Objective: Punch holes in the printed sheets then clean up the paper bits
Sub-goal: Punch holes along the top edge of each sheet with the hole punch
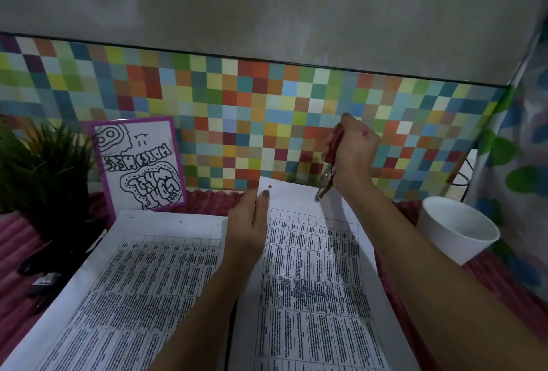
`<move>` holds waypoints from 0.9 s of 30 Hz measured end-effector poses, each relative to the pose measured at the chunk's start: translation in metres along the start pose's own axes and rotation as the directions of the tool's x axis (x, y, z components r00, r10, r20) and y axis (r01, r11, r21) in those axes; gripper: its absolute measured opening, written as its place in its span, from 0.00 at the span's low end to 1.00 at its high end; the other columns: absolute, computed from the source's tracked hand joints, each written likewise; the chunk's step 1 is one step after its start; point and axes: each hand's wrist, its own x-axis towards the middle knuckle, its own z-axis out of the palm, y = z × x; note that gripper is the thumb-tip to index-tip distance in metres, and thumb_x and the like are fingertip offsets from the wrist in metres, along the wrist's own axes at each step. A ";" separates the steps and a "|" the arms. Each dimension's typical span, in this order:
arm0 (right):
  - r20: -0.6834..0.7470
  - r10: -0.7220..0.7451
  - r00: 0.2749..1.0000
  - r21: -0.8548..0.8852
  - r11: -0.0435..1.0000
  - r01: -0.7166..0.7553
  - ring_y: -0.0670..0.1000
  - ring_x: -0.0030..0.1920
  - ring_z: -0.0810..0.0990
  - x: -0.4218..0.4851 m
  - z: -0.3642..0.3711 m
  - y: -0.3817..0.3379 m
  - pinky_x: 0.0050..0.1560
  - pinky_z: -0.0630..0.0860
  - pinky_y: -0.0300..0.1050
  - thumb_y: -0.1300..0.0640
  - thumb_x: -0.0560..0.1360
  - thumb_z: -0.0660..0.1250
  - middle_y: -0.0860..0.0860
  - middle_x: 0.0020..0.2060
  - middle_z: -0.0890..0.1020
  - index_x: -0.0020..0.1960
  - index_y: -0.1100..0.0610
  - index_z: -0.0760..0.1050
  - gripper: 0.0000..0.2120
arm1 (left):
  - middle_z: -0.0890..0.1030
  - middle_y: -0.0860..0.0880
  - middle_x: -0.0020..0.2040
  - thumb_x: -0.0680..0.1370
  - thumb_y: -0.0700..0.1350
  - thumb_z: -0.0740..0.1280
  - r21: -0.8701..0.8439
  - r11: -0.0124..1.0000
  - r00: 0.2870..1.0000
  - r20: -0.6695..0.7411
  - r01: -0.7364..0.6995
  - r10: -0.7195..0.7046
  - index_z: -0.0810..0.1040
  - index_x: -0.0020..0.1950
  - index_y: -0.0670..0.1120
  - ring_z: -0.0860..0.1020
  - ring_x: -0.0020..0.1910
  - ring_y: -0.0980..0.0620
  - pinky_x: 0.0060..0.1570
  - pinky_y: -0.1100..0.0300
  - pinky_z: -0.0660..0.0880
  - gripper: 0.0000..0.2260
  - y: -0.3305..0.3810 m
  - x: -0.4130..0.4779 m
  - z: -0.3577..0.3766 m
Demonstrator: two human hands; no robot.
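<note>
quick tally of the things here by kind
sheets: 2 (left sheet, right sheet)
punch: 1
cup: 1
plant: 1
framed drawing: 1
total: 6, dark items at far left too dim to count

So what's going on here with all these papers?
A person is punching holes. The left hand pinches a printed sheet near its top edge, where one hole already shows. The right hand grips a red-handled hole punch, its nose at that same edge. A second sheet, already punched, lies to the left.
</note>
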 end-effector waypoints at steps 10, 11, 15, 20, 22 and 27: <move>0.109 -0.023 0.994 -0.064 0.998 0.030 0.53 0.20 0.67 -0.006 0.001 -0.002 0.22 0.65 0.39 0.59 0.80 0.60 0.58 0.24 0.71 0.37 0.70 0.74 0.17 | 0.79 0.53 0.38 0.77 0.44 0.71 -0.059 0.992 0.993 0.021 0.114 -0.113 0.74 0.49 0.49 0.77 0.34 0.54 0.36 0.56 0.76 0.06 0.014 0.010 -0.011; 0.125 -0.023 0.992 -0.072 0.997 0.032 0.52 0.20 0.66 -0.009 0.003 -0.002 0.22 0.65 0.39 0.59 0.80 0.60 0.57 0.23 0.71 0.37 0.70 0.73 0.17 | 0.79 0.56 0.45 0.76 0.45 0.72 0.039 0.999 0.999 0.025 0.028 -0.029 0.74 0.54 0.51 0.78 0.41 0.60 0.43 0.62 0.76 0.10 0.019 0.010 -0.011; 0.209 -0.022 0.978 -0.072 0.997 0.038 0.54 0.21 0.67 -0.021 0.011 0.000 0.23 0.65 0.43 0.60 0.79 0.61 0.60 0.25 0.72 0.33 0.68 0.72 0.18 | 0.77 0.56 0.60 0.76 0.55 0.70 0.517 0.776 0.932 0.215 -0.362 0.292 0.75 0.63 0.49 0.73 0.61 0.58 0.68 0.54 0.61 0.19 0.023 0.008 -0.001; 0.249 -0.050 0.967 -0.093 0.993 0.075 0.54 0.21 0.68 -0.032 0.016 0.002 0.23 0.66 0.42 0.60 0.79 0.62 0.59 0.23 0.72 0.32 0.65 0.71 0.18 | 0.82 0.55 0.47 0.79 0.52 0.63 0.635 0.631 0.896 0.307 -0.445 0.322 0.80 0.53 0.49 0.79 0.48 0.53 0.65 0.50 0.58 0.10 0.011 0.002 0.006; 0.243 -0.035 0.969 -0.087 0.994 0.058 0.53 0.21 0.67 -0.034 0.017 0.001 0.23 0.66 0.41 0.60 0.79 0.62 0.58 0.24 0.72 0.33 0.65 0.72 0.17 | 0.82 0.57 0.45 0.79 0.51 0.61 0.608 0.668 0.904 0.295 -0.428 0.310 0.80 0.51 0.50 0.79 0.45 0.54 0.61 0.56 0.57 0.09 0.012 0.004 0.005; 0.231 0.008 0.973 -0.078 0.997 0.011 0.53 0.23 0.67 -0.038 0.016 0.001 0.24 0.65 0.42 0.60 0.80 0.62 0.61 0.28 0.72 0.36 0.65 0.73 0.15 | 0.82 0.58 0.43 0.79 0.52 0.60 0.578 0.717 0.919 0.293 -0.391 0.265 0.79 0.48 0.53 0.78 0.43 0.55 0.54 0.60 0.54 0.09 0.011 0.004 0.003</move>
